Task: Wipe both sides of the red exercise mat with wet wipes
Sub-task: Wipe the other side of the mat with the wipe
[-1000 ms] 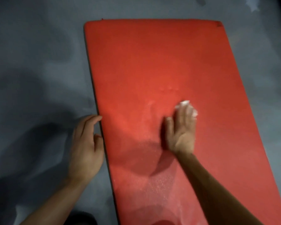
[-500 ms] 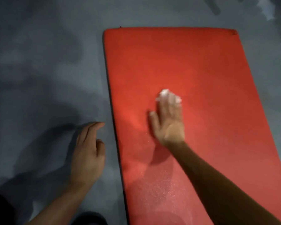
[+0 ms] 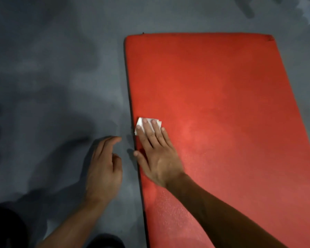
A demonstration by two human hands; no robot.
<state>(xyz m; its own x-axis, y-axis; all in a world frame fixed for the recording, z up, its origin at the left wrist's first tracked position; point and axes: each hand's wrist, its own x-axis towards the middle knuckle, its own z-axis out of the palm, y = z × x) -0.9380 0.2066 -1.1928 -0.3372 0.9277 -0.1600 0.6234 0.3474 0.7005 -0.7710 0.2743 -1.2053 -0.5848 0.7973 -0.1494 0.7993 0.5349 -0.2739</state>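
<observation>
Head view, looking down. The red exercise mat [image 3: 222, 122] lies flat on a grey floor [image 3: 52, 68], its long axis running away from the viewer and slanting toward the lower right; its far short edge and both far corners are visible, while its near end runs out of the picture. The far right corner of the mat shows a small dark nick.

The right hand [image 3: 157, 154] rests palm down on the mat, right at the mat's left long edge. Its fingers are straight and held close together, pressing flat on a white wet wipe [image 3: 139, 125]. The wipe is folded into a small pad, lies on the mat surface just inside that left edge, and shows beyond and beside the fingertips. The thumb points off toward the mat's left edge.

The left hand [image 3: 104, 169] is on the floor side, just left of the mat's left edge and apart from it. Its fingers are loosely curved and hold nothing. Whether it touches the floor cannot be told.

The mat surface nearest the viewer shows a fine speckled sheen.
</observation>
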